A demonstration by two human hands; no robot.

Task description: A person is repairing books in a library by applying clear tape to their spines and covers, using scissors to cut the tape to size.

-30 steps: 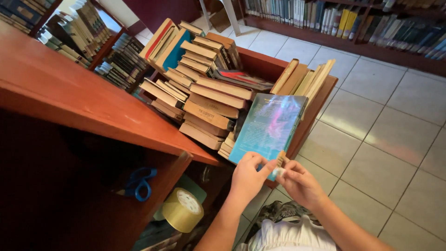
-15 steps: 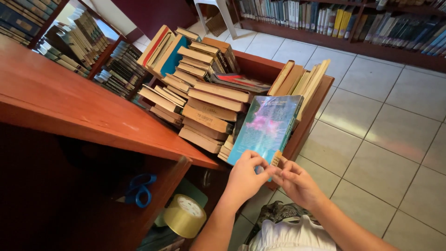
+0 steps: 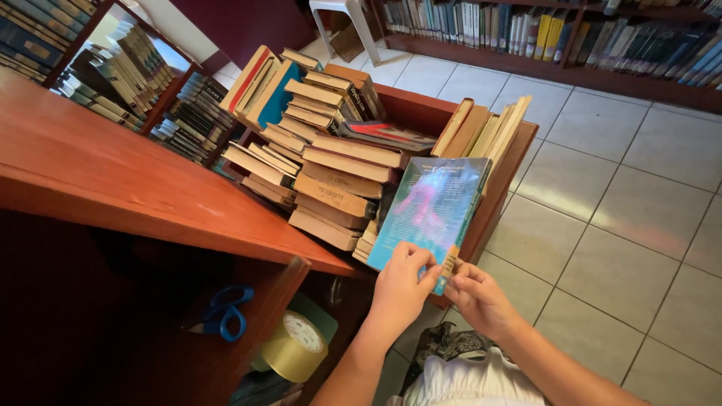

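Fingers [image 3: 418,272] of both my hands pinch a tan label [image 3: 449,263] onto the spine foot of the teal book [image 3: 430,210] leaning on the crate [image 3: 519,150] books, so I reckon pressing it flat comes next.

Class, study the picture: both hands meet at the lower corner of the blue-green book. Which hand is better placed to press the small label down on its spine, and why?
Probably the right hand: its fingertips pinch the small tan label at the spine, while the left hand steadies the blue-green book by its cover.
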